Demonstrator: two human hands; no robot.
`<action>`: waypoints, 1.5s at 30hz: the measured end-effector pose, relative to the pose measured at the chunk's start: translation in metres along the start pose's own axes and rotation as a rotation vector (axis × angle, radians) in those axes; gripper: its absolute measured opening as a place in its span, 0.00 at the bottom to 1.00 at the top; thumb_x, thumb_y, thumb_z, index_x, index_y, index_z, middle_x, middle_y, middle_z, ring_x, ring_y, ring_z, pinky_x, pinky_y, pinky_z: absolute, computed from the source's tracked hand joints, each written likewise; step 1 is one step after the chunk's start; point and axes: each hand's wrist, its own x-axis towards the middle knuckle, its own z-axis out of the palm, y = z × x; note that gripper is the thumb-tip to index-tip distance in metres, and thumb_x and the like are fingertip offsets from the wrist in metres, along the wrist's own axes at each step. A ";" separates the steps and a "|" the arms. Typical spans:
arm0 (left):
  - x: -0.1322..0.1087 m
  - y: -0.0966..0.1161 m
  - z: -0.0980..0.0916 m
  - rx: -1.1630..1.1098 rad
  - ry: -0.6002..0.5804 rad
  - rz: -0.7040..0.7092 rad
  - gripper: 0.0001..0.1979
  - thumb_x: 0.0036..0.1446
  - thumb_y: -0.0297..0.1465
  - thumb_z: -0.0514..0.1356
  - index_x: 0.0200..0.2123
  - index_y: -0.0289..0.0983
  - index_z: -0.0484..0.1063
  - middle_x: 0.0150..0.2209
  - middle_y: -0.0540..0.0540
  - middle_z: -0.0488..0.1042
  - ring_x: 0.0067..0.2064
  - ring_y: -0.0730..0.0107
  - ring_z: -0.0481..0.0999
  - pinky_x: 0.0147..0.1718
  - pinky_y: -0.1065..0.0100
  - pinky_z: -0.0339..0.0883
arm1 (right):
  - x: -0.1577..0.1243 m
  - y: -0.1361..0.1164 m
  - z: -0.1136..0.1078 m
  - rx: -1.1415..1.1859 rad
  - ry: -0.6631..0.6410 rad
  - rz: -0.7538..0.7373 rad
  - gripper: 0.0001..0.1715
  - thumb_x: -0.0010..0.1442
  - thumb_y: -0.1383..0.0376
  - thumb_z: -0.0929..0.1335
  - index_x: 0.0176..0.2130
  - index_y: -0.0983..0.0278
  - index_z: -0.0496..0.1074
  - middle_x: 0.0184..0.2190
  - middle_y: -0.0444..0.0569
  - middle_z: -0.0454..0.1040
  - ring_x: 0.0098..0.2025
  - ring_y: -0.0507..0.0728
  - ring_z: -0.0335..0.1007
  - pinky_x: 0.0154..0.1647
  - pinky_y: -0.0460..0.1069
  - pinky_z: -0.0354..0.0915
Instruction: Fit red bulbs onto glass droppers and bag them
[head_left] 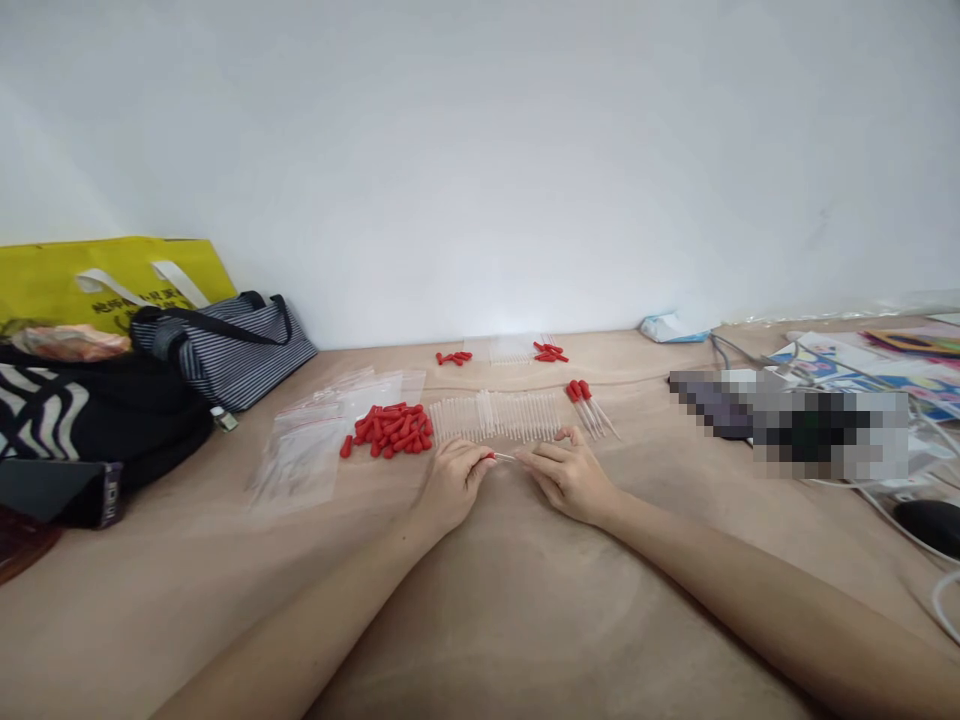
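My left hand (454, 481) is closed in a pinch on a red rubber cap (490, 456) at the end of a thin clear dropper tube (505, 457). My right hand (568, 477) pinches the tube's other end. Both hands rest on the tan table just in front of a row of clear tubes (496, 416). A pile of loose red caps (391, 430) lies left of that row. A few finished droppers with red caps (589, 405) lie to the right of it.
Clear plastic bags (319, 440) lie left of the caps. More caps (453, 357) and tubes (513, 348) sit near the wall. A striped bag (229, 348), a yellow bag (82, 280) and a black bag (90, 420) crowd the left. Cables, papers and a mouse (930, 524) fill the right.
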 end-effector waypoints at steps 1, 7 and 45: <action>0.000 0.000 0.000 -0.002 0.008 0.005 0.12 0.58 0.32 0.49 0.30 0.36 0.70 0.28 0.47 0.73 0.32 0.69 0.70 0.40 0.61 0.62 | 0.000 0.000 0.000 0.012 -0.002 0.000 0.17 0.58 0.70 0.59 0.46 0.62 0.67 0.30 0.47 0.73 0.32 0.51 0.65 0.40 0.52 0.49; -0.003 0.002 -0.004 -0.043 0.028 0.056 0.12 0.59 0.33 0.48 0.29 0.37 0.69 0.27 0.47 0.71 0.32 0.69 0.70 0.39 0.62 0.62 | 0.001 0.004 -0.001 0.098 -0.050 -0.011 0.16 0.59 0.68 0.60 0.47 0.60 0.67 0.27 0.43 0.72 0.30 0.49 0.65 0.40 0.51 0.47; -0.003 -0.002 -0.008 0.020 -0.079 0.155 0.06 0.56 0.30 0.52 0.35 0.37 0.67 0.31 0.48 0.72 0.35 0.69 0.70 0.42 0.62 0.61 | 0.015 0.001 -0.010 -0.095 -0.108 -0.035 0.11 0.57 0.66 0.60 0.34 0.62 0.72 0.28 0.47 0.72 0.33 0.53 0.58 0.38 0.52 0.43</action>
